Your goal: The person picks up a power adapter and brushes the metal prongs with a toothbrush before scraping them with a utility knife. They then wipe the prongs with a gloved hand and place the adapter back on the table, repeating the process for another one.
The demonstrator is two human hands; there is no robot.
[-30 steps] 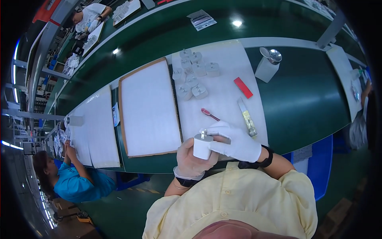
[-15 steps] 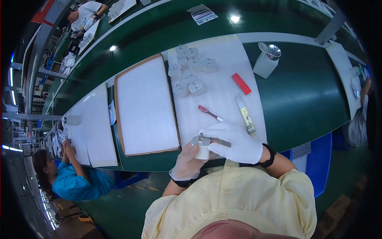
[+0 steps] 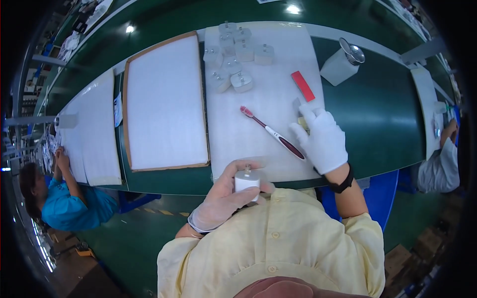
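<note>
**Adapter (image 3: 247,185) grasped pins-up in the left hand (image 3: 223,198); right hand (image 3: 325,144) at the knife (image 3: 302,122)**

From my distant seat I see the green bench (image 3: 382,119) carrying it all, with the white sheet (image 3: 273,168) on it, likely padding against scratches. The white-lined tray (image 3: 166,104) lies just left of the sheet, which I judge handy for the left hand. That hand grasps the adapter before the shirt (image 3: 268,233), thumb and fingers around its sides, probably so its top and pins show. The right hand spreads over the knife, hiding most of it; I cannot tell whether it grips or merely touches. The bottle (image 3: 341,68) stands off the sheet, perhaps to keep drips away. The toothbrush (image 3: 273,132) lies slantwise, its handle end just beside the right hand, easy to pick up. The other adapters (image 3: 242,81) cluster at the sheet's far left, pins mostly up, presumably to leave room for the tools. The red strip (image 3: 303,86) lies just beyond the right hand's fingertips.

I count one tray, one bottle, one toothbrush, one knife, ten adapters (nine on the sheet, one held) and one red strip.
</note>
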